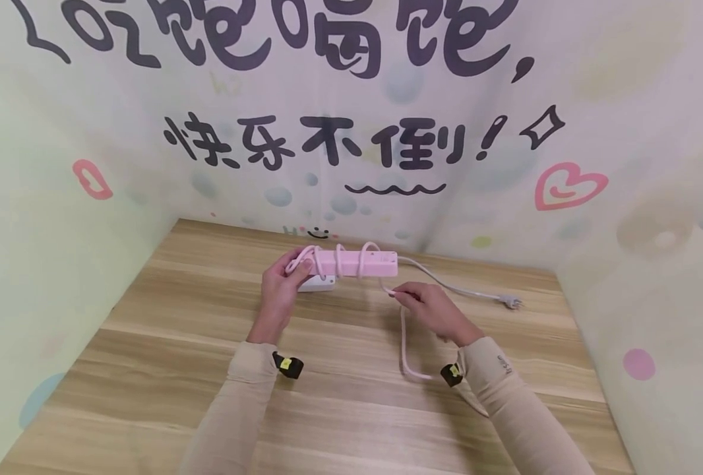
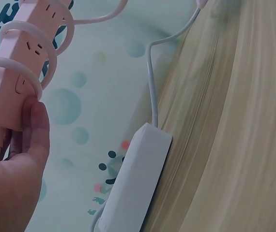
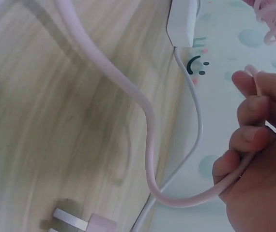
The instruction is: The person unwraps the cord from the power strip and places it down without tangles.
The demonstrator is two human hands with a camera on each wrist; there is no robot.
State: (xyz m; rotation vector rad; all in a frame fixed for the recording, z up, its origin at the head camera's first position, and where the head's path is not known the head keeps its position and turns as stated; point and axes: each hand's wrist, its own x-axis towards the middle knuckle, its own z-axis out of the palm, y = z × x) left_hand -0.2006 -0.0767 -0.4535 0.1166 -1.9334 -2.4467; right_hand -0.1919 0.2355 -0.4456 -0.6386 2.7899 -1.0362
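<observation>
My left hand (image 1: 281, 284) grips one end of a pink power strip (image 1: 381, 264), held up above the table. Its pale pink cord loops several times around the strip's body, and sockets show on its face in the left wrist view. To the right, my right hand (image 1: 434, 309) pinches the cord (image 3: 150, 140), with the fingers curled round it. From that hand the free length of cord hangs down toward the table. A pink plug (image 3: 101, 223) with metal prongs shows low in the right wrist view.
Behind the pink strip a white power strip (image 2: 138, 179) lies on the wooden table (image 1: 339, 396). Its grey-white cord runs right to a plug (image 1: 510, 302). A printed fabric wall (image 1: 328, 204) rises along the table's back edge, with side walls left and right.
</observation>
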